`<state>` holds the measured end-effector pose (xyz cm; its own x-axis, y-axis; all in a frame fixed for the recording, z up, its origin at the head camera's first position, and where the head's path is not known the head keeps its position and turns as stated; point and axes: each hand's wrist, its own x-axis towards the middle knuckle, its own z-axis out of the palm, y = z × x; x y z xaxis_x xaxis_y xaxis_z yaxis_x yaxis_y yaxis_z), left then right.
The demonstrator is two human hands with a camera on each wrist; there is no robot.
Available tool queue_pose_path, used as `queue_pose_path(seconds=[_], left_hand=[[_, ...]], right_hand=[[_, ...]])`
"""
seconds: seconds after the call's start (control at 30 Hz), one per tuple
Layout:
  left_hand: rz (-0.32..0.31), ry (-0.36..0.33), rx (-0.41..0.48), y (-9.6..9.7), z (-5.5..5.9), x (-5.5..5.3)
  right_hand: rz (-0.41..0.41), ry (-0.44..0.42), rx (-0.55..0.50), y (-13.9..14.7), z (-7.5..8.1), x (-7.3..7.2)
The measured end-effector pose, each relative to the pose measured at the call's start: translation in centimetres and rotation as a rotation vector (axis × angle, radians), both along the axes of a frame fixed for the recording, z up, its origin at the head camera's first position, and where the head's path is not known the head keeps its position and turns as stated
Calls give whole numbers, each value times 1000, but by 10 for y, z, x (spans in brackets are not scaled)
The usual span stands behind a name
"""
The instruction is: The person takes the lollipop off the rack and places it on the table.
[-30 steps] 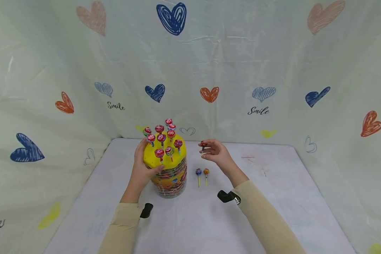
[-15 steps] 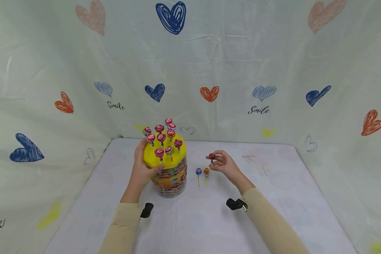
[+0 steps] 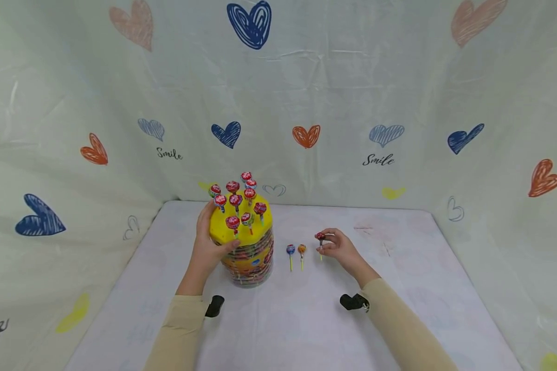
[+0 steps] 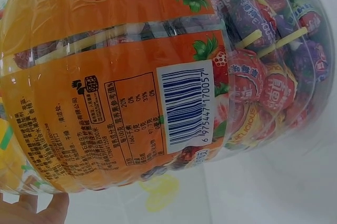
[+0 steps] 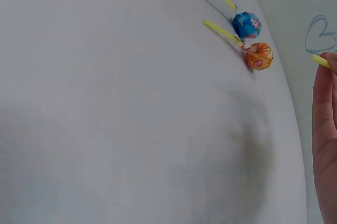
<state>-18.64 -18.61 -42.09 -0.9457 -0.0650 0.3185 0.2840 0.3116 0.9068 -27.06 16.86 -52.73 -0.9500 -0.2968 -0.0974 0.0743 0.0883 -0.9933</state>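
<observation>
My left hand [image 3: 206, 253] grips a clear plastic jar [image 3: 249, 270] near its top, the thumb on the near side of its yellow lid [image 3: 261, 233]. Several wrapped lollipops [image 3: 232, 223] stand upright out of that lid. The left wrist view shows the jar's orange label [image 4: 79, 113] and the wrapped lollipops inside. To the right of the jar, my right hand [image 3: 345, 252] pinches a dark red lollipop [image 3: 320, 236] upright, its yellow stick [image 5: 320, 61] pointing down. A blue lollipop [image 3: 291, 249] and an orange lollipop [image 3: 301, 249] lie side by side between jar and right hand.
Everything is on a table [image 3: 283, 330] with a pale cover. A whitish curtain [image 3: 339, 93] printed with hearts hangs behind it and along both sides. Dark wrist cameras [image 3: 354, 302] stick out from the sleeves.
My right hand has moved right and toward me with the dark red lollipop, away from the jar and lower toward the table. The left hand and jar have stayed put.
</observation>
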Motion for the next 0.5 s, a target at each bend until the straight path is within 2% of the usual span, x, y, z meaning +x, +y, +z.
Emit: queue_pose_path(seconds=[0.23, 0.5], left_hand=[[5, -8, -4, -1, 0, 0], [9, -10, -11, -1, -2, -1]], right_hand=[[-8, -19, 56, 3, -20, -5], [-9, -11, 142, -5, -28, -7]])
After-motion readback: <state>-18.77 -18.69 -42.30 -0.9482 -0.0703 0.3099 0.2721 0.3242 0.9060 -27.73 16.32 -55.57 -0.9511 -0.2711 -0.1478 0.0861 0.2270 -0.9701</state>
